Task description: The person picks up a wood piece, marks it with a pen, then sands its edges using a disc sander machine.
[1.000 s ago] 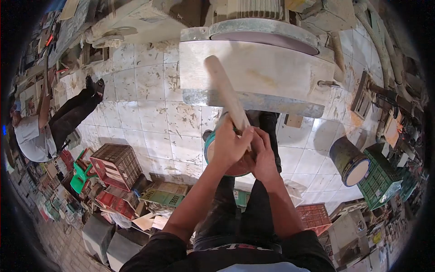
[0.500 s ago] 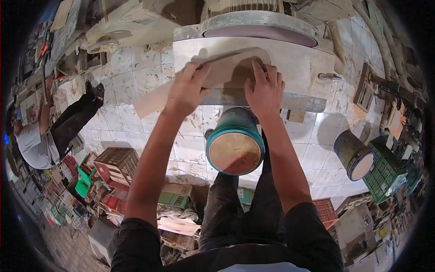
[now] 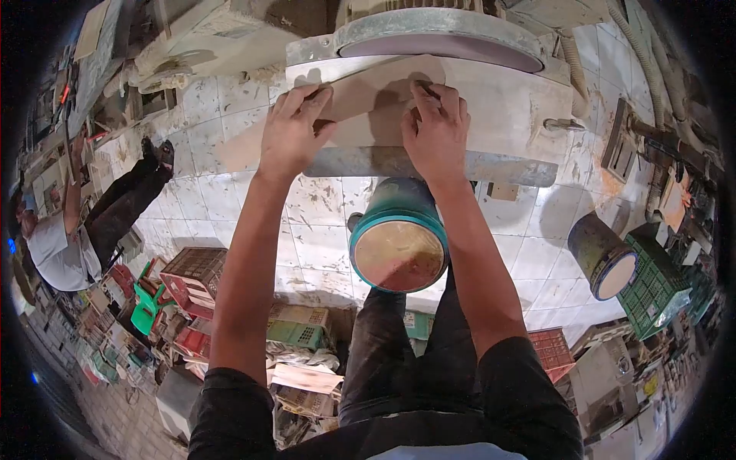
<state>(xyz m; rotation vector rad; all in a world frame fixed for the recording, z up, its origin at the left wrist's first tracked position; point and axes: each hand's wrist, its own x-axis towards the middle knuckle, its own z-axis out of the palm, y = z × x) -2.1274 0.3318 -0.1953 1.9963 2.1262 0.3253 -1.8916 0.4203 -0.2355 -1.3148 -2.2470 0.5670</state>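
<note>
A long flat board with a rounded right end (image 3: 368,96) lies on the pale machine table (image 3: 498,115), against the disc (image 3: 441,47) behind it. My left hand (image 3: 295,126) grips the board's near edge left of its middle, fingers curled. Closer to the rounded end, my right hand (image 3: 437,126) holds the board with bent fingers. The board's left end sticks out past the table. Its far edge lies close to the disc face; whether they touch is hard to tell.
Below the table stands a teal-rimmed bucket (image 3: 400,253) before my legs. Another bucket (image 3: 602,257) and a green crate (image 3: 652,291) are at the right. A brown crate (image 3: 195,276) and green chair (image 3: 147,307) are at the left. Another person (image 3: 61,249) is at far left.
Both hands and the board have shifted left and slightly toward the disc. The board's far edge is now nearer to the disc.
</note>
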